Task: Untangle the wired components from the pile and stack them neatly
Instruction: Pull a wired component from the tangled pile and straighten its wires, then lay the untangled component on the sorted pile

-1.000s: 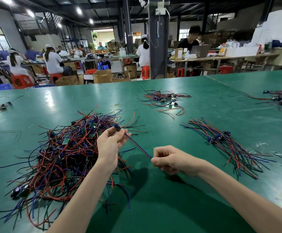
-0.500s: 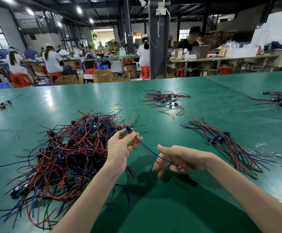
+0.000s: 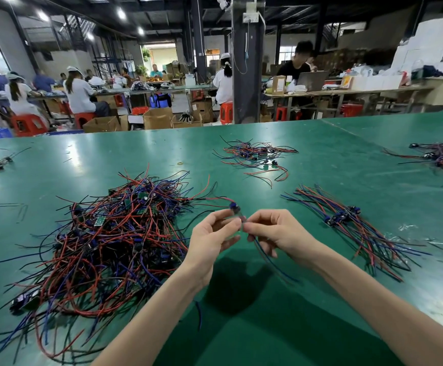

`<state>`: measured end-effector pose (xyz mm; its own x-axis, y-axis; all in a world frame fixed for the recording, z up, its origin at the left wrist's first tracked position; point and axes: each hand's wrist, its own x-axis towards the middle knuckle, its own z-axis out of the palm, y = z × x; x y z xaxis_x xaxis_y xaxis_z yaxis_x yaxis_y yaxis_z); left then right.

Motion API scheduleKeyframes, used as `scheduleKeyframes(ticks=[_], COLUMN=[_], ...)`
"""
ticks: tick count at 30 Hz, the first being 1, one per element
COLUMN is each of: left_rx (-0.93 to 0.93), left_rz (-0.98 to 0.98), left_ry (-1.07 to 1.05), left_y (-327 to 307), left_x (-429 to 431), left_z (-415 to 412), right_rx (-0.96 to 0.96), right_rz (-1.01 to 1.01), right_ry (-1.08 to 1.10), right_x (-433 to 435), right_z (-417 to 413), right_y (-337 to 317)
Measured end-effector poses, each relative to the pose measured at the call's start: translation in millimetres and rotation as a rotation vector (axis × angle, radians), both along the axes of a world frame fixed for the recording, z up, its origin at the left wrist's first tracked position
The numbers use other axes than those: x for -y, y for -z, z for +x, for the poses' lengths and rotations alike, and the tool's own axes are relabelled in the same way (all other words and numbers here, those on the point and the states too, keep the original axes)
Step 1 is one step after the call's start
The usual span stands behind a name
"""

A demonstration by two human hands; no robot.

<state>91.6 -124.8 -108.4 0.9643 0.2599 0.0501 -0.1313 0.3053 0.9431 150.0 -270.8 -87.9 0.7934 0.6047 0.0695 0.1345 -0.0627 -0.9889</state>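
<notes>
Head: component (image 3: 234, 207) cap-end away, wires (image 3: 266, 257) nearward

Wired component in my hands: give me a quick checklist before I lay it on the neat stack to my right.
1. Grip: ok, left hand and right hand both pinch the wired component.
2. Leads free of the tangled pile: cannot tell, its red lead runs back that way.
3. Leads straight: not ok, blue lead hangs curved under the right hand.
4. Neat stack uncovered: ok.
5. Green table bare between right hand and stack: ok.
</notes>
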Motion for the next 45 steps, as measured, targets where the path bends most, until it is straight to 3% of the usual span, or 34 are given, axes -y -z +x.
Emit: scheduleKeyframes(ticks=[6, 9, 13, 16, 20, 23, 26, 28, 32, 34, 36, 41, 45], left_rx=[-0.068, -0.083, -0.098, -0.107, -0.115, -0.113, -0.105, -0.067, 0.175, 0.273, 0.302, 0.303, 0.079], left_rz=[0.003, 0.009, 0.021, 0.032, 0.024, 0.015, 0.094, 0.313, 0.984, 1.157, 1.154, 0.899, 0.736], left_ry=[0.033, 0.016, 0.011, 0.01, 0.006, 0.003, -0.012, -0.056, -0.137, -0.123, -0.123, -0.293, -0.258], left_y=[-4.7, -5.5, -5.2, -4.9, -5.8, -6.7, -4.4, -0.4, 8.9, 10.8, 6.6, -33.8, -75.0], left_x=[-2.0, -2.3, -0.5, 0.6, -0.2, -1.6, -0.2, 2.0, 3.3, 4.3, 6.9, -2.6, -58.9], left_z=[-1.3, -0.2, 1.1, 0.6, -1.0, -0.5, 0.0, -0.1, -4.1, -5.9, -8.0, -9.6, 9.8], right_rx=[0.126, 0.176, 0.2, 0.132, 0.185, 0.321, 0.435, 0.505, 0.631, 0.675, 0.701, 0.729, 0.73], right_rz=[-0.144, -0.43, -1.027, -1.2, -1.31, -1.219, -1.026, -0.955, -0.876, -0.816, -0.766, -0.666, -0.667], right_ry=[0.195, 0.366, 0.593, 0.654, 0.721, 0.773, 0.65, 0.524, 0.323, 0.261, 0.211, 0.301, 0.362], right_x=[49.9, 88.2, 117.9, 120.5, 110.4, 101.6, 85.5, 65.9, 24.7, 13.6, 7.9, 6.3, 5.7], right_z=[29.4, 55.9, 79.7, 82.9, 76.4, 73.4, 72.0, 64.0, 39.5, 30.0, 23.9, 22.8, 22.6], right_y=[-45.8, -52.0, -30.9, -19.2, -20.3, -22.6, -15.6, -5.9, 21.0, 31.8, 37.1, 43.1, 43.5])
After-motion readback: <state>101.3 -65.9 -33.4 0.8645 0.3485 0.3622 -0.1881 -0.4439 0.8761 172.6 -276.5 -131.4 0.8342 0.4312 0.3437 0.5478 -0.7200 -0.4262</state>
